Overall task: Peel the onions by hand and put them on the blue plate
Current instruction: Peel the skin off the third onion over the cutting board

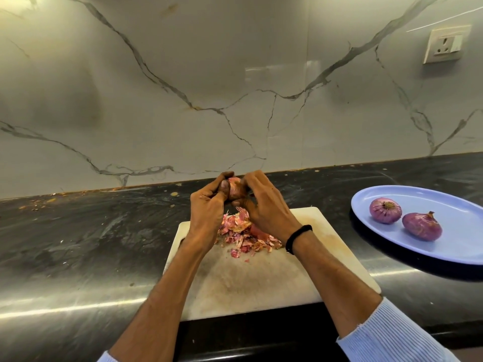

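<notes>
Backdrop: pale marble-look wall panel [235, 74] with dark veins, rising behind a black stone counter [78, 244]; a white wall socket [445, 44] sits at the far right.
Work surface: white cutting board [261, 283], stained in the middle, lying on the counter near the front edge.
Onion in hand: one reddish onion [235, 189] with papery skin on it, held up above the far end of the board, mostly hidden by fingers.
Left hand: left hand [209, 205] curled round the onion's left side, thumb pressed against its skin.
Right hand: right hand [264, 202] curled against the onion's right side, fingertips pinching at the skin; how much skin it has hold of cannot be told. A black band [298, 237] circles the wrist.
Peel: heap of pink and tan onion skins [245, 236] on the far half of the board, just under the hands.
Plate: blue plate [444, 254] on the counter to the right of the board, apart from it, cut off by the right edge.
On the plate: two peeled purple onions, the left onion [385, 210] and the right onion [422, 226], close together but not touching.
Sleeves: light blue ribbed sleeves [392, 338] pushed up both forearms.
</notes>
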`<state>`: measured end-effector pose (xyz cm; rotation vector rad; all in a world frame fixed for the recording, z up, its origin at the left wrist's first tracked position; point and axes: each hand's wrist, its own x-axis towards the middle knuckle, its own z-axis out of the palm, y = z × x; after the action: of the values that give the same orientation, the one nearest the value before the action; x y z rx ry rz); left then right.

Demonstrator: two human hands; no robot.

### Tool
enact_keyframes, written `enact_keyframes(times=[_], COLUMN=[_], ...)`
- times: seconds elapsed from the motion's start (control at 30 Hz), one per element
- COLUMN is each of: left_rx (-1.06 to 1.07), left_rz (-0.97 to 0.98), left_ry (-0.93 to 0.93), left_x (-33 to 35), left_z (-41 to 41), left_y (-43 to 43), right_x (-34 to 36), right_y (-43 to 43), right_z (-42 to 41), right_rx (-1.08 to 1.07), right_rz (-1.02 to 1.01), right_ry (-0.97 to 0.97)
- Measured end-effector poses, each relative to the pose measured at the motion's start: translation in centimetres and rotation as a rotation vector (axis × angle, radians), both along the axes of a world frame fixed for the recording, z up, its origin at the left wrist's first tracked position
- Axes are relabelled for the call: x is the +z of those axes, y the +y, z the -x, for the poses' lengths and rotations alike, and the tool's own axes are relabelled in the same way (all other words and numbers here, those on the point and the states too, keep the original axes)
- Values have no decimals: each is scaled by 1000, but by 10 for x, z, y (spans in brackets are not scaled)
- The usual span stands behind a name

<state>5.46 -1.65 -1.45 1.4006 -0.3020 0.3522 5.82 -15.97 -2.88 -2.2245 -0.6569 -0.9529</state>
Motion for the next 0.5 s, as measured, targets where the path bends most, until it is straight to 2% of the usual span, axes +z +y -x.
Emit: enact_keyframes(times=[0.07, 0.33, 0.5], left_rx=[16, 27, 14], left_rz=[19, 43, 18], left_ry=[0, -16, -34], left_x=[0, 1, 2], left_z=[-3, -3, -1], left_y=[2, 2, 2], right_x=[-1, 2, 4], right_y=[2, 5, 5], right_z=[-1, -2, -2], right_rx=[-12, 19, 4], right_rz=[-3, -221, -243], right_ry=[-5, 24, -32])
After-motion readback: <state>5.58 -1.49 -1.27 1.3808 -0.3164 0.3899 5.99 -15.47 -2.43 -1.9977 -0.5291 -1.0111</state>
